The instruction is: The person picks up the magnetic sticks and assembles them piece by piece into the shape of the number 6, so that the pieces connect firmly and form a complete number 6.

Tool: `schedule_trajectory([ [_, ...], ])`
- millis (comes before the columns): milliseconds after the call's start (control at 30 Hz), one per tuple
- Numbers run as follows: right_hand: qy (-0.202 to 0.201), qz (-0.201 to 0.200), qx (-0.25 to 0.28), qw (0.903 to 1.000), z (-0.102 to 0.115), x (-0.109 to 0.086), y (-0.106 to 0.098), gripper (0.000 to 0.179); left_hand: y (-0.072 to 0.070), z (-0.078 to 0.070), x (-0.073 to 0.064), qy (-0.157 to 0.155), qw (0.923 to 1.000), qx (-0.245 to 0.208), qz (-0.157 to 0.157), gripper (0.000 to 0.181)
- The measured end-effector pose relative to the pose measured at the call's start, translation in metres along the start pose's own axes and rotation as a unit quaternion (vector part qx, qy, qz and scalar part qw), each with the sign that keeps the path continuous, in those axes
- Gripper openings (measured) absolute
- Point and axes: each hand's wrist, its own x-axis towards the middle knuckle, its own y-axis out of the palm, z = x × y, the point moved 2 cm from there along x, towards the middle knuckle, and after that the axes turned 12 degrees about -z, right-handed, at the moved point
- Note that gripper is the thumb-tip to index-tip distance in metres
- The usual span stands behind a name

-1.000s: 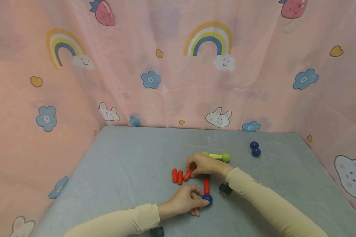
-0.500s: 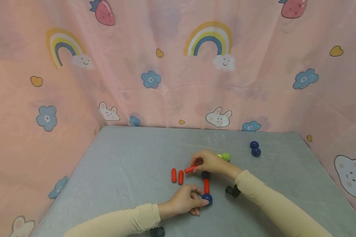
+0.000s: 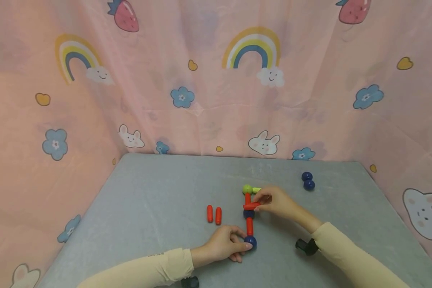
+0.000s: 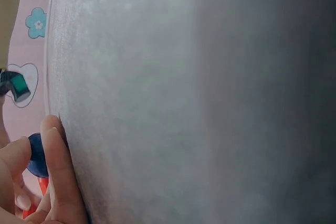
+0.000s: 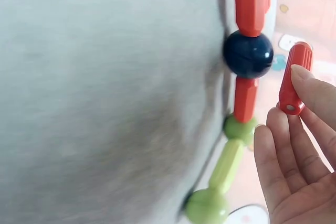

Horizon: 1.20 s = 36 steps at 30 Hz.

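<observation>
My left hand (image 3: 221,243) pinches a blue ball (image 3: 250,242) at the near end of a chain of magnetic-looking toy pieces. From it a red rod (image 3: 250,227) runs to a second blue ball (image 5: 248,53). Beyond that, another red rod (image 5: 245,98) leads to a green ball (image 5: 239,127). A light green rod (image 5: 226,166) and a further green ball (image 5: 206,206) follow sideways. Between thumb and fingertips, my right hand (image 3: 279,203) holds a loose red rod (image 5: 296,80) beside the middle blue ball. The right wrist view shows a gap between them.
Left of the chain lie two red rods, one (image 3: 210,214) beside the other (image 3: 218,216). Two blue balls (image 3: 309,185) sit at the back right of the grey table (image 3: 158,192). A printed pink curtain (image 3: 209,120) stands behind it. Black wrist devices (image 3: 306,247) hang under the sleeves.
My right hand has lifted the red rod from beside the other two and carried it right, turning it crosswise near the middle blue ball. My left hand stays put.
</observation>
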Motion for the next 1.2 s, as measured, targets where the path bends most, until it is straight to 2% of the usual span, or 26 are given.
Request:
schedule_trajectory([
  [167, 0.025, -0.008, -0.008, 0.9996, -0.013, -0.015, -0.007, 0.016, 0.0, 0.001, 0.0, -0.004, 1.0, -0.003, 0.002, 0.022],
  [467, 0.041, -0.019, -0.015, 0.9989, -0.026, -0.031, -0.012, 0.016, 0.001, 0.005, 0.003, -0.004, 1.0, -0.004, 0.002, 0.021],
  [633, 0.059, -0.02, -0.018, 0.9979, -0.029, -0.034, -0.011, 0.015, 0.001, 0.005, 0.003, -0.004, 1.0, -0.003, 0.001, 0.021],
  [1200, 0.063, -0.025, -0.03, 0.9972, -0.035, -0.032, -0.003, 0.018, 0.001, 0.005, 0.003, -0.007, 0.9999, -0.011, 0.002, 0.021],
])
